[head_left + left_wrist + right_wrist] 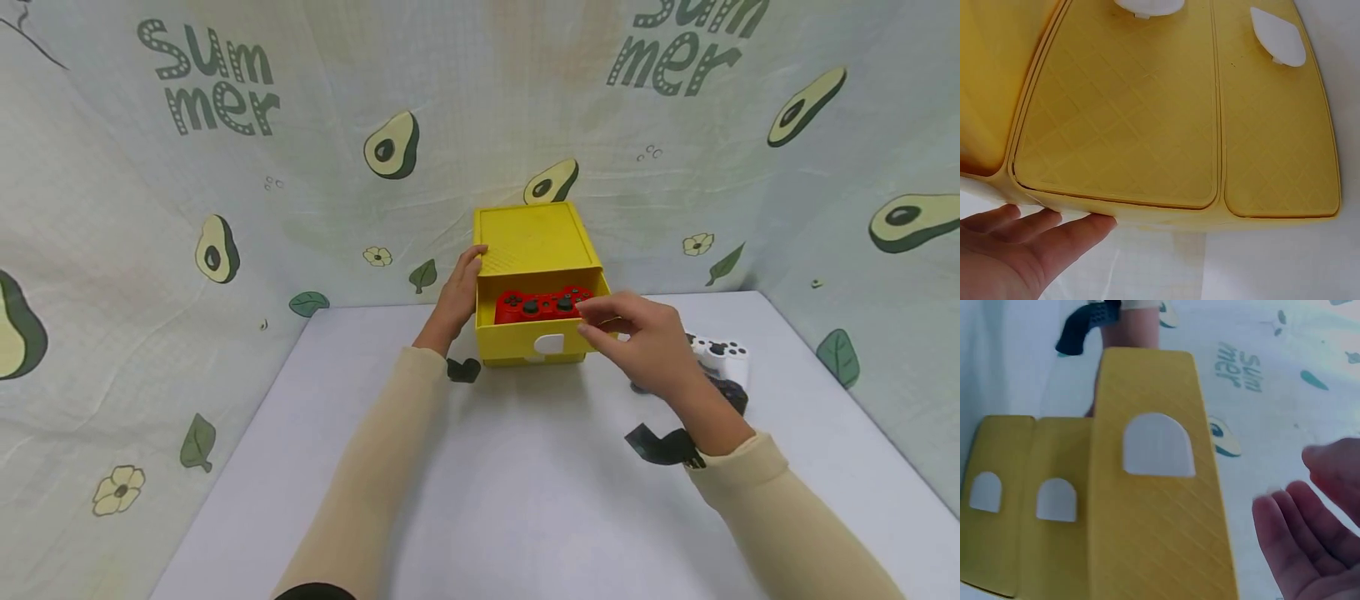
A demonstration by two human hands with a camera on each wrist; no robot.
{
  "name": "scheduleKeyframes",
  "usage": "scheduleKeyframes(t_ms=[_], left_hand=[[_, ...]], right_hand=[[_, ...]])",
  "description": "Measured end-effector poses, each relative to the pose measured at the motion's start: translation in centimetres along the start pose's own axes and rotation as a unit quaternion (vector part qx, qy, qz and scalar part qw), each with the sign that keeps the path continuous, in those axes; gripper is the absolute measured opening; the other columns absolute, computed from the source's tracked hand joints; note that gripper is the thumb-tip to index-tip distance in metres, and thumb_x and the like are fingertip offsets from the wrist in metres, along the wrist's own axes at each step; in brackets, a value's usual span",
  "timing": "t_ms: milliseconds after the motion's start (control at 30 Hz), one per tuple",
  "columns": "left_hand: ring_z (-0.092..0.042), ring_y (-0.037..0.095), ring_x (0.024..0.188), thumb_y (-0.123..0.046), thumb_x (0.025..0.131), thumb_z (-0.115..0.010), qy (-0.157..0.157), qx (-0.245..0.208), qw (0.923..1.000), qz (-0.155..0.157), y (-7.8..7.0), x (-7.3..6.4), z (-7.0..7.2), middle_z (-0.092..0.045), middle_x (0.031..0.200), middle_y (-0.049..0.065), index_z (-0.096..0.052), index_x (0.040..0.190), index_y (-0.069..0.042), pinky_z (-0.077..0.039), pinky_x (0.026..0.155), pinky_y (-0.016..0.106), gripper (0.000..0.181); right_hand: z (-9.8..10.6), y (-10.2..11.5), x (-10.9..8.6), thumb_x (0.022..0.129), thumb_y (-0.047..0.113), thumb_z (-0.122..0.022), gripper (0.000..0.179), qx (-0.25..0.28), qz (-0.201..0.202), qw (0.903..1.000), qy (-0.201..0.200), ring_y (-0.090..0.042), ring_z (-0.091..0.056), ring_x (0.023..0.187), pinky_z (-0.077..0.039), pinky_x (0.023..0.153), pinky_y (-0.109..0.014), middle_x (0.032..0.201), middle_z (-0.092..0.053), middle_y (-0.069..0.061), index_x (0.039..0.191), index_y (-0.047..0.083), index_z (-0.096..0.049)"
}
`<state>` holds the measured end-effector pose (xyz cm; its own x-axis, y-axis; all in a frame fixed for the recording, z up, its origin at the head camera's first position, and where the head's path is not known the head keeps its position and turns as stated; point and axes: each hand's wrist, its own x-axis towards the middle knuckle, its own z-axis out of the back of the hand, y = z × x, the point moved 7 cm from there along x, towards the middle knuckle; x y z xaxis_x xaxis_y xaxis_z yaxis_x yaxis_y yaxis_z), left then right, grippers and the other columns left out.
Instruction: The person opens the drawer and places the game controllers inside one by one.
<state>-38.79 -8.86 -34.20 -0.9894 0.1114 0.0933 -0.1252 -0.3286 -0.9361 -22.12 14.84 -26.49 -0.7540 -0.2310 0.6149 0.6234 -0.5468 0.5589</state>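
Observation:
A yellow drawer box (536, 237) with white handles stands at the back of the table. Its top drawer (506, 340) is pulled out, and a red game controller (540, 310) lies inside. My left hand (453, 300) rests on the box's left side; in the left wrist view its extended fingertips (1094, 230) touch that side, close to the drawer fronts. Beside the drawer's front right corner is my right hand (637, 337), thumb and fingers parted with nothing between them. The right wrist view shows this hand (1310, 550) apart from the drawer front (1160, 531).
To the right, behind my right hand and wrist, a white game controller (727, 354) and a black one (731, 392) lie on the white table (525, 483), partly hidden. A printed cloth (322, 167) hangs directly behind the box and along the sides.

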Motion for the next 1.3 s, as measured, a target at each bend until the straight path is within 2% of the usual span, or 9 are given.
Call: scheduleKeyframes(t_ms=[200,433,633,867,1000,1167,1300], left_hand=[[-0.049,0.031,0.128,-0.059,0.1,-0.028,0.005,-0.014,0.9999,0.002,0.0,-0.1,-0.2,-0.034,0.155,-0.001,-0.036,0.138,-0.052,-0.048,0.098,0.051,0.04],[-0.048,0.03,0.13,-0.058,0.101,-0.027,0.006,-0.019,0.9998,0.002,0.0,-0.3,-0.1,-0.032,0.156,-0.001,-0.034,0.14,-0.051,-0.047,0.1,0.053,0.041],[-0.045,0.031,0.132,-0.056,0.101,-0.026,0.012,-0.021,0.9997,0.003,0.1,-0.3,-0.2,-0.03,0.157,-0.002,-0.033,0.141,-0.051,-0.044,0.101,0.057,0.042],[-0.041,0.031,0.136,-0.056,0.101,-0.027,0.037,-0.03,0.9988,0.011,0.2,-0.4,-0.4,-0.024,0.159,-0.003,-0.031,0.142,-0.052,-0.042,0.102,0.06,0.042],[-0.04,0.031,0.136,-0.056,0.101,-0.026,0.041,-0.024,0.9987,0.017,0.1,-0.4,-0.5,-0.023,0.16,-0.003,-0.029,0.143,-0.053,-0.041,0.102,0.061,0.042],[-0.039,0.031,0.138,-0.055,0.101,-0.026,0.047,-0.017,0.9985,0.019,-0.2,-0.2,-0.5,-0.021,0.161,-0.003,-0.027,0.144,-0.053,-0.041,0.102,0.062,0.042],[-0.037,0.032,0.138,-0.056,0.101,-0.026,0.055,-0.01,0.9982,0.023,-0.4,0.0,-0.3,-0.02,0.161,-0.004,-0.025,0.143,-0.054,-0.041,0.101,0.063,0.042]], right_hand=[[-1.2,-1.4,-1.8,0.086,0.013,-0.074,0.026,-0.001,-0.047,0.9976,-0.051,-0.014,-0.066,0.087,-0.048,0.078,-0.005,0.098,-0.071,-0.004,0.11,0.007,-0.071],[-2.5,-2.3,-2.8,0.085,0.014,-0.076,0.026,0.014,-0.077,0.9928,-0.09,-0.016,-0.068,0.088,-0.046,0.079,-0.003,0.1,-0.071,-0.005,0.109,0.008,-0.071],[-3.4,-2.8,-3.3,0.084,0.016,-0.076,0.024,0.016,-0.084,0.9901,-0.112,-0.017,-0.069,0.087,-0.047,0.078,-0.004,0.098,-0.072,-0.006,0.106,0.007,-0.072],[-4.4,-3.1,-3.6,0.084,0.019,-0.077,0.026,0.01,-0.096,0.9869,-0.13,-0.017,-0.07,0.087,-0.047,0.076,-0.004,0.1,-0.073,-0.005,0.107,0.008,-0.072],[-4.9,-3.2,-3.7,0.085,0.021,-0.076,0.028,0.009,-0.105,0.9858,-0.131,-0.017,-0.07,0.09,-0.05,0.077,-0.008,0.103,-0.073,-0.005,0.11,0.009,-0.072],[-5.3,-3.2,-3.6,0.086,0.019,-0.075,0.027,0.008,-0.108,0.9845,-0.138,-0.017,-0.07,0.093,-0.055,0.078,-0.02,0.105,-0.072,-0.005,0.111,0.009,-0.071],[-5.5,-3.0,-3.5,0.087,0.018,-0.074,0.026,0.026,-0.101,0.9826,-0.154,-0.017,-0.07,0.095,-0.054,0.079,-0.018,0.106,-0.071,-0.006,0.112,0.009,-0.071]])
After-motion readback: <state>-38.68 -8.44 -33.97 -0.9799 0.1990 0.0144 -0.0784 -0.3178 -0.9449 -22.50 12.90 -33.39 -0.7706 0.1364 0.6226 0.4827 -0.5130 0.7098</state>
